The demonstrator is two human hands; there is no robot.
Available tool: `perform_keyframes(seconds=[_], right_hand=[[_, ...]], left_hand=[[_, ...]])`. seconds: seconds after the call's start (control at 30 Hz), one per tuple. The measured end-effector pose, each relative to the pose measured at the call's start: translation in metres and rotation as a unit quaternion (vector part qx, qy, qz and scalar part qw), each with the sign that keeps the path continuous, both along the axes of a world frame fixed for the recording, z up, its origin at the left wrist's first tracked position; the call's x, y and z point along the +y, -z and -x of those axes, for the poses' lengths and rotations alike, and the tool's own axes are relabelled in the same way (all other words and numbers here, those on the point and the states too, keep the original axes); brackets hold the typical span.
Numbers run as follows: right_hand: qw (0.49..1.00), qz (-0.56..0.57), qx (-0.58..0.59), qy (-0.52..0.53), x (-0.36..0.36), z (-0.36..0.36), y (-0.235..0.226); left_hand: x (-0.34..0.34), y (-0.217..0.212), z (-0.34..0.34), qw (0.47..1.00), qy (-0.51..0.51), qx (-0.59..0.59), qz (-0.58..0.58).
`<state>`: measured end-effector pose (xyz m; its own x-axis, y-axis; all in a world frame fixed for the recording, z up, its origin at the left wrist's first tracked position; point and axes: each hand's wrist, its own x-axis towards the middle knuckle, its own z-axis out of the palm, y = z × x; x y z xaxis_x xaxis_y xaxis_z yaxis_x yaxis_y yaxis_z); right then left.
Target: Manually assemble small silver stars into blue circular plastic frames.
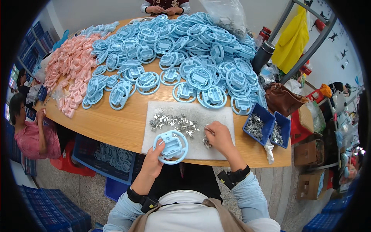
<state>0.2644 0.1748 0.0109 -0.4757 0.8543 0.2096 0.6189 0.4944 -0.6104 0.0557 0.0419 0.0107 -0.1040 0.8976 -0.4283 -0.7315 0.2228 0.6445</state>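
My left hand (153,161) is closed on a light blue toy steering wheel (172,147), a plastic ring with a rectangular compartment in its middle. It is held over the near edge of a pale grey mat (216,112), compartment side up. My right hand (221,138) pinches slim metal tweezers (207,128), whose tips point left toward small silvery metal pieces (176,123) scattered on the mat. A smaller cluster of pieces (207,144) lies just below that hand. Whether the tips grip a piece is too small to tell.
Light blue wheels (199,77) are heaped across the far table, with pink plastic parts (73,62) to their left. Two blue bins (244,125) of metal pieces stand right of the mat. A dark thermos (263,56) and brown bag (284,98) lie beyond. Co-workers sit opposite and at left.
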Motion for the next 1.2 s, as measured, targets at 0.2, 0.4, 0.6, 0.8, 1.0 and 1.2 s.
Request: perform_keyframes(seconds=[0.2, 0.4, 0.6, 0.8, 1.0, 1.2], right_hand=[[0.998, 0.019, -0.002, 0.053, 0.021, -0.016, -0.009], [0.994, 0.018, -0.097, 0.041, 0.015, 0.006, -0.012], [0.998, -0.006, -0.060, 0.020, 0.018, 0.007, 0.002], [0.989, 0.032, -0.130, 0.058, 0.016, 0.011, -0.006], [0.997, 0.001, -0.027, 0.068, 0.033, 0.023, 0.060], [0.994, -0.021, 0.083, 0.072, 0.012, 0.003, 0.027]], left_hand=[[-0.002, 0.000, 0.006, 0.999, -0.001, -0.043, -0.014], [0.001, 0.001, -0.003, 0.999, -0.004, -0.035, 0.019], [0.001, -0.004, -0.002, 1.000, -0.005, 0.011, 0.019], [0.008, 0.008, -0.001, 1.000, -0.002, 0.024, -0.006], [0.013, 0.022, 0.008, 0.997, 0.055, 0.030, -0.039], [0.032, 0.045, -0.003, 0.992, 0.120, 0.032, 0.000]])
